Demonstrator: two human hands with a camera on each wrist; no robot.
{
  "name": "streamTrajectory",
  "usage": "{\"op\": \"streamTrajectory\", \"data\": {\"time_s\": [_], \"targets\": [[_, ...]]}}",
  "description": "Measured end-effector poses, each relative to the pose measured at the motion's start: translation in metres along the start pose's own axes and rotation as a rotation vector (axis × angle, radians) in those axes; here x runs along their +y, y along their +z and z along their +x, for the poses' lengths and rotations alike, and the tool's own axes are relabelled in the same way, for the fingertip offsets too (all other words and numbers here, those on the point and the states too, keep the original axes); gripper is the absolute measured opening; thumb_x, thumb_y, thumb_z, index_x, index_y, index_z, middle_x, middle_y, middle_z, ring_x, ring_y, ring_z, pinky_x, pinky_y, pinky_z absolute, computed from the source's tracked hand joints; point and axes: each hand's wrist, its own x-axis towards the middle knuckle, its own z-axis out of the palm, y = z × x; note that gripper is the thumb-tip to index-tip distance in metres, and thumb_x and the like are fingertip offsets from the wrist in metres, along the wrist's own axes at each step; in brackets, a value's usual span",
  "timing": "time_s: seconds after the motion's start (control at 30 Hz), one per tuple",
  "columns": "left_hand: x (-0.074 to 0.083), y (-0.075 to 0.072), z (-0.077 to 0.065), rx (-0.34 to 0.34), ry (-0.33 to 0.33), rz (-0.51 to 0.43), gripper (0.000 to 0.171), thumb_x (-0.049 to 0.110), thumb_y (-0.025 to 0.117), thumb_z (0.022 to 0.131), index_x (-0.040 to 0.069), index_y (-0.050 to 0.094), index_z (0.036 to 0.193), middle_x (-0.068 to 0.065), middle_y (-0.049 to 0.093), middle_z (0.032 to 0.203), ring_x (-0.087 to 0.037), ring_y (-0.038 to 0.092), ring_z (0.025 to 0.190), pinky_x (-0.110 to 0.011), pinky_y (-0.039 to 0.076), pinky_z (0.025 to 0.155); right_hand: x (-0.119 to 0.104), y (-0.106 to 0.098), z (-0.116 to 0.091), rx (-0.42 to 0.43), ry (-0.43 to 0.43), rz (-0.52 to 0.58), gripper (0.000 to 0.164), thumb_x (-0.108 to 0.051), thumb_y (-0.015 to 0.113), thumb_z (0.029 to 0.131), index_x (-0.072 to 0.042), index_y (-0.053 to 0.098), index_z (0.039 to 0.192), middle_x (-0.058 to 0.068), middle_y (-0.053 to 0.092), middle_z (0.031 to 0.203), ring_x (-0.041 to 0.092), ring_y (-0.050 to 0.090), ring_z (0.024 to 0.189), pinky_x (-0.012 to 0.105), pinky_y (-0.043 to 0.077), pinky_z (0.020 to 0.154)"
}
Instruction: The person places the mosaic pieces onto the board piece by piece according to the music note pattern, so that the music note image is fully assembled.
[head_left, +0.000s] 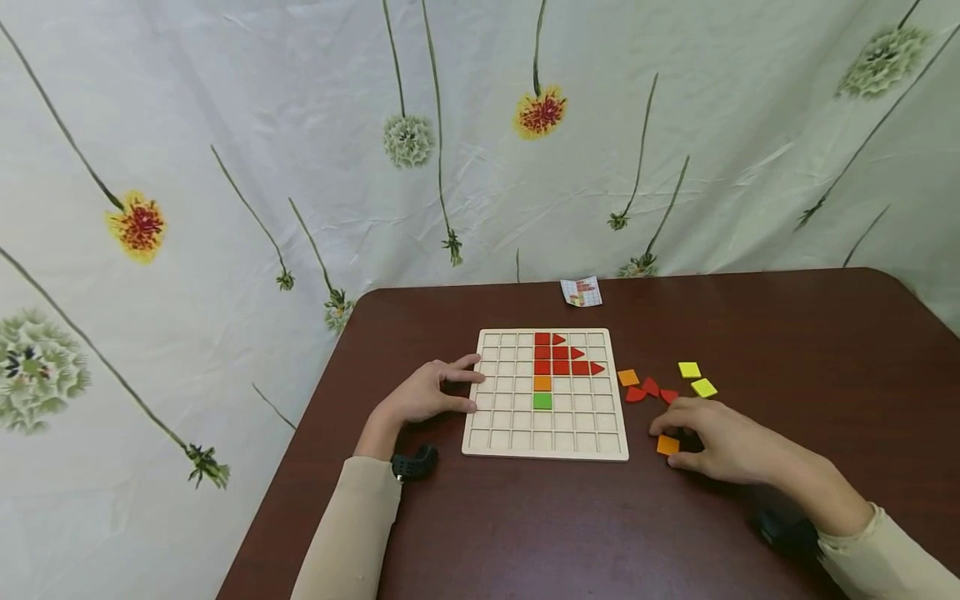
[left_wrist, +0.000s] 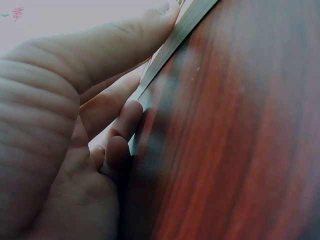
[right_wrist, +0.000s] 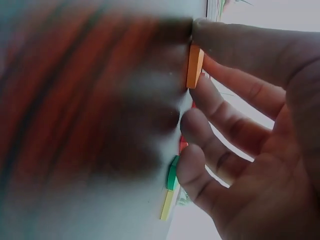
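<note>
Orange tile (head_left: 664, 447) lies between the right fingers (right_wrist: 225, 112) (they pinch its opposite edges).

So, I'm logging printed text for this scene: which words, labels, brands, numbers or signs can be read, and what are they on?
None can be read in any view.
Small card beyond the grid board: coloured picture; any lettering is too small to read.
Grid board: no writing visible.
Orange tile at the right hand: no writing visible.
</note>
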Motion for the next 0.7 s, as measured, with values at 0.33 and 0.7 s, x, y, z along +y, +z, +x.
{"op": "streamTrajectory", "data": {"time_s": [0.33, 0.7], "targets": [[0.0, 0.0, -0.001, 0.001, 0.006, 0.005, 0.05, 0.022, 0.085, 0.086, 0.017, 0.072, 0.134, -0.001, 0.043, 0.163, -0.028, 0.031, 0.156, -0.053, 0.034, 0.122, -0.003, -0.003, 0.005, 0.021, -0.028, 0.002, 0.03, -0.009, 0.081, 0.083, -0.024, 0.072, 0.107, -0.014, 0.066, 0.105, 0.004, 0.06, 0.094, 0.03, 0.056, 0.081], [0.001, 0.0, -0.001, 0.002, 0.004, 0.006, 0.051, 0.022, 0.085, 0.085, 0.017, 0.072, 0.134, -0.001, 0.043, 0.163, -0.027, 0.031, 0.156, -0.052, 0.034, 0.123, -0.008, 0.003, 0.033, 0.1, -0.06, 0.035, 0.024, -0.013, 0.084, 0.083, -0.019, 0.072, 0.102, -0.014, 0.066, 0.094, 0.002, 0.059, 0.083, 0.024, 0.054, 0.074]]}}
